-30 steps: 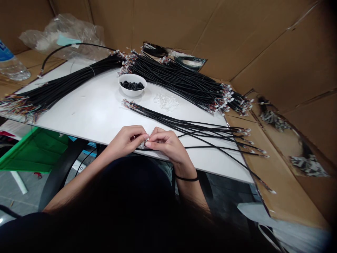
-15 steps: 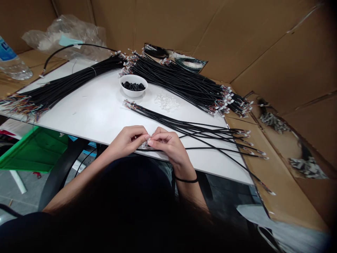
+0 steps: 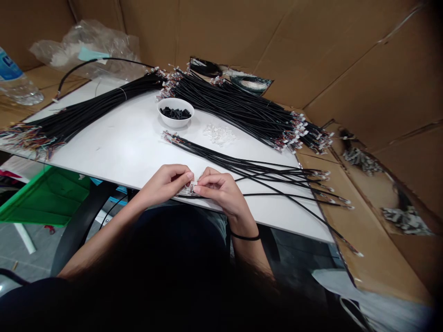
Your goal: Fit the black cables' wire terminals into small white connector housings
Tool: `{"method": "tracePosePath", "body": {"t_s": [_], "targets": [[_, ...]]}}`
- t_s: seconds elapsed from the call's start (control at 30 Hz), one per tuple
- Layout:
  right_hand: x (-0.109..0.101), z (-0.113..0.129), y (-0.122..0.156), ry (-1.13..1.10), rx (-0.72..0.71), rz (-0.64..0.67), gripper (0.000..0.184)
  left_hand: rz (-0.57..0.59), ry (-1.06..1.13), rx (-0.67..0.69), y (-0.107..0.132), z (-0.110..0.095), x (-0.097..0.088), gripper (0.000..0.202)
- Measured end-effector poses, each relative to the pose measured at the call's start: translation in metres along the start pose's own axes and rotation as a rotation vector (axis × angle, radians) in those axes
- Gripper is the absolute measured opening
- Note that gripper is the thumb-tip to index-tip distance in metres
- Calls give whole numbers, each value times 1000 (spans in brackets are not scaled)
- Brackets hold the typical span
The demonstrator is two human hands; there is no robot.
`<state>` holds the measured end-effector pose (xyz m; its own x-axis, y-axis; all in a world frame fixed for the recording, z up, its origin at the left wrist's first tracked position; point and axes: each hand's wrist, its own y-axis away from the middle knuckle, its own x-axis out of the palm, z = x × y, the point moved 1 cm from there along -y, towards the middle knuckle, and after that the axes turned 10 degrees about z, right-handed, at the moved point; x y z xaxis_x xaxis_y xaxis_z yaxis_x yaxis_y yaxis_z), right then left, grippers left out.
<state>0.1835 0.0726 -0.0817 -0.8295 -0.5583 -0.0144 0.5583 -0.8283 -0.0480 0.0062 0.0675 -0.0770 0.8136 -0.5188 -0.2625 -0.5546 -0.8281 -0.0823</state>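
Observation:
Close to the table's front edge, my right hand (image 3: pixel 221 190) pinches a small white connector (image 3: pixel 194 183) between thumb and forefinger. Thin wires (image 3: pixel 187 188) show just below it, between the two hands. My left hand (image 3: pixel 170 179) is closed in a pinch just left of the connector; whatever lies between its fingertips is too small to make out. A black cable (image 3: pixel 270 195) passes under my right hand and runs off to the right. Behind it lies a loose bunch of black cables (image 3: pixel 221 159) with wired ends.
A white bowl (image 3: pixel 175 122) holds short black tube pieces, beside a pile of white connectors (image 3: pixel 219 134). Big black cable bundles (image 3: pixel 228 103) (image 3: pixel 93 106) lie at the back and left. Cardboard walls (image 3: pixel 311 50) enclose the table. A water bottle (image 3: pixel 17 83) stands far left.
My left fingertips have drawn slightly up and left, away from my right fingertips, so the white connector and wires show more. My right hand has hardly moved.

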Motion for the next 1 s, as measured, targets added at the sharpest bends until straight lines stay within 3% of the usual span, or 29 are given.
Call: {"method": "tracePosePath", "body": {"t_s": [0.17,0.3,1.0], "targets": [[0,0,0,-21,2,-20,21,-133,346,-7,-2,4,-7,35],[1,2,0,-16,7,-31,23,-221,471,-3,-4,4,-6,32],[2,2,0,-35,17,-44,25,-196,470,-9,-3,5,-6,27]]}}
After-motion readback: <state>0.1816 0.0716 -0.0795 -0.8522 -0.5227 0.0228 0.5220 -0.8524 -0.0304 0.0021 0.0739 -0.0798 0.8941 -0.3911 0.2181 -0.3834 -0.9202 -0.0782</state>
